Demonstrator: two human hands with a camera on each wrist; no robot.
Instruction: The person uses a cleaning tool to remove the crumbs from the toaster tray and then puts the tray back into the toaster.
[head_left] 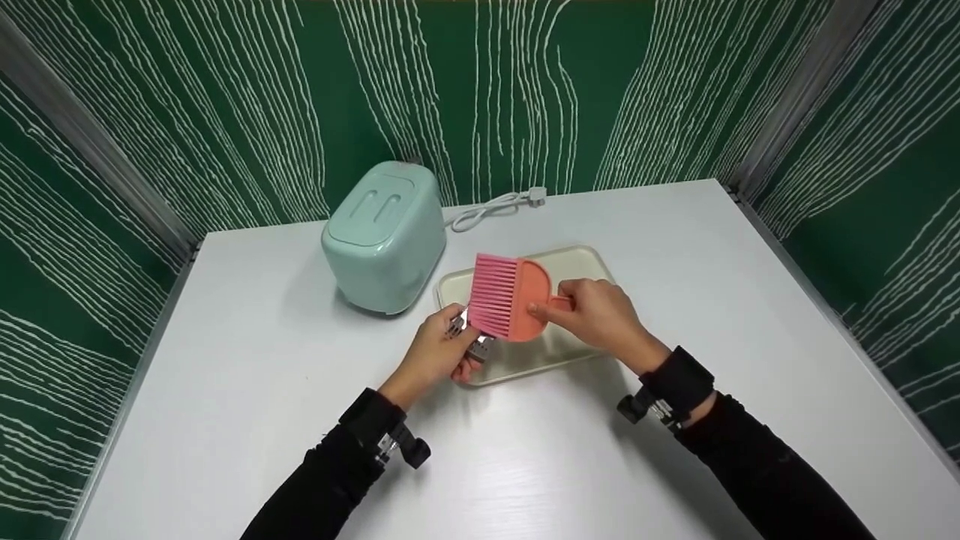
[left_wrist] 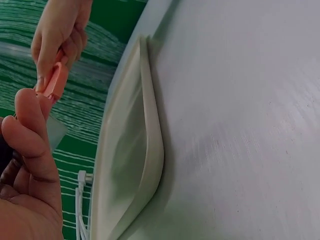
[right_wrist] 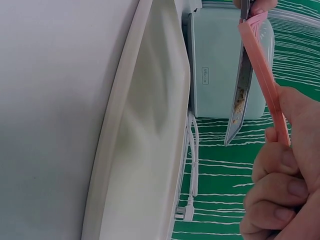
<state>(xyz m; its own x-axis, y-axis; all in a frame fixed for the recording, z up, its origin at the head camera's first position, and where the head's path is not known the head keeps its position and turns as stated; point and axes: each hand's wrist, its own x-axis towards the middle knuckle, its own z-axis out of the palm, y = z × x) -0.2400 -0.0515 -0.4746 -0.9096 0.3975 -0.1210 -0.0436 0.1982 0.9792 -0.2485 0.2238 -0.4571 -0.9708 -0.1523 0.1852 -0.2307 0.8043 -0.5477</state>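
My right hand point(head_left: 604, 315) grips the short handle of an orange brush point(head_left: 531, 296), its thumb pressed on the flat head. The brush's pink bristles point(head_left: 493, 295) point left, toward my left hand point(head_left: 435, 345). That hand pinches a thin metal crumb tray point(right_wrist: 239, 100), mostly hidden behind the brush in the head view. Brown crumbs point(right_wrist: 239, 102) lie on the metal in the right wrist view, with the bristles up at its held end. Both hands are over a cream tray point(head_left: 581, 259) lying on the table.
A mint-green toaster point(head_left: 386, 232) stands upright at the back left, close to the cream tray. Its white cord point(head_left: 487, 208) and plug point(head_left: 536, 196) lie behind the tray. Green walls with white lines point(head_left: 510, 90) enclose the white table point(head_left: 495, 465).
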